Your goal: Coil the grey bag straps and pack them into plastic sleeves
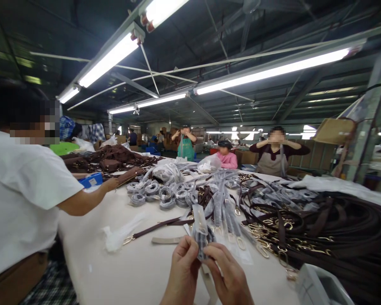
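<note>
Just above the near edge of the table, my left hand pinches a plastic-wrapped strap, which looks greyish through its clear sleeve. My right hand grips the same strap from the other side, fingers bent and closed. Part of it is hidden behind my fingers. A pale flat strip lies on the table left of the wrapped strap. Further left is a dark brown strap with a gold clip. Several plastic-sleeved straps with gold hooks extend beyond my hands.
Coiled wrapped straps sit mid-table. A large pile of brown straps fills the right side, with a grey plastic container in front. At left, a person in white handles brown pieces. Other people are across the table.
</note>
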`<state>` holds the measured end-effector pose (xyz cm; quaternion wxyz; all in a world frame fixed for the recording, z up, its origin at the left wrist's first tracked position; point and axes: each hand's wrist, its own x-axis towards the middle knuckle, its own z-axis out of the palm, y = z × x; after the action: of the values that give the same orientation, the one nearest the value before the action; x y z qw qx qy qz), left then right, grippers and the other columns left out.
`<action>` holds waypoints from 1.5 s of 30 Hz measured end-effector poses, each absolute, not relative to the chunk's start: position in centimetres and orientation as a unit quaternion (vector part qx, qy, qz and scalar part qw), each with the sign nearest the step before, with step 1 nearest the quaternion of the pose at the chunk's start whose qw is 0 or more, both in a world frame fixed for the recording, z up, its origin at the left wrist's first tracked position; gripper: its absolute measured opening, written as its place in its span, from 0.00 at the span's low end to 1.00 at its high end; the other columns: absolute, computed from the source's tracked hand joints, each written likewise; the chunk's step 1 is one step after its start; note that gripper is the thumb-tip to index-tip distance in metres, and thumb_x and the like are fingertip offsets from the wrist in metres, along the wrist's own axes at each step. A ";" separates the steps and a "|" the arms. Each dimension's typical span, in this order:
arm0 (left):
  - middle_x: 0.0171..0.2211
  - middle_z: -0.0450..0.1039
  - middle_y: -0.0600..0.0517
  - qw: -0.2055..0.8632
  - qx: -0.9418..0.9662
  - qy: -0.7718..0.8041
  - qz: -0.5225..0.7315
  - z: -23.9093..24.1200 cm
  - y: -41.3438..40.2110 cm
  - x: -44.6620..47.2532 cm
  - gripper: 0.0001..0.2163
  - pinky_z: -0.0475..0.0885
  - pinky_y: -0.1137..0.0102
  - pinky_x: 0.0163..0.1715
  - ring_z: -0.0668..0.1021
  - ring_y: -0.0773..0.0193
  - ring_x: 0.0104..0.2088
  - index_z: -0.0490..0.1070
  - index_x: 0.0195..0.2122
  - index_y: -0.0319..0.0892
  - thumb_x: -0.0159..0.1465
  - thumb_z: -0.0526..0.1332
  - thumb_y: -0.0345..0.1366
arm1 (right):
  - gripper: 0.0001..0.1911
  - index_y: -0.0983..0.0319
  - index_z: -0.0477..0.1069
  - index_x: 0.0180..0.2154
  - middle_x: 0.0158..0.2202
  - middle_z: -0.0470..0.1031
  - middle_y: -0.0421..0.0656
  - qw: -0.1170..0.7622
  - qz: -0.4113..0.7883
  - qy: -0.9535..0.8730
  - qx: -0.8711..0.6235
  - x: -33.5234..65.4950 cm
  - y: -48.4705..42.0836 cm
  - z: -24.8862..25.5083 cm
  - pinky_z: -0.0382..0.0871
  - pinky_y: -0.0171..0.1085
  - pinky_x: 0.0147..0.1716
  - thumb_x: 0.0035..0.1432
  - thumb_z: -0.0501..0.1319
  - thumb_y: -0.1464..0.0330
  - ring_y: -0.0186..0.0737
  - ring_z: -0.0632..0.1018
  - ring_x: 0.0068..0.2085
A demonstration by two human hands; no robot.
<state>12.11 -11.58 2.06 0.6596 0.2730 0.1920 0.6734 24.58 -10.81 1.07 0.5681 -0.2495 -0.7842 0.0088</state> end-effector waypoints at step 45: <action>0.25 0.64 0.57 0.578 0.377 0.248 0.680 0.6 -11.6 11.8 0.18 0.62 0.73 0.33 0.65 0.69 0.29 0.65 0.26 0.41 0.50 0.72 0.47 | 0.06 0.57 0.68 0.44 0.34 0.79 0.42 0.555 -0.043 -0.775 -0.298 25.0 -10.4 -0.1 0.79 0.33 0.35 0.66 0.54 0.68 0.39 0.82 0.34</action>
<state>11.77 -11.63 0.57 0.5777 0.3766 0.2481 0.6803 24.98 -10.44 -0.11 0.5549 -0.2983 -0.7755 -0.0429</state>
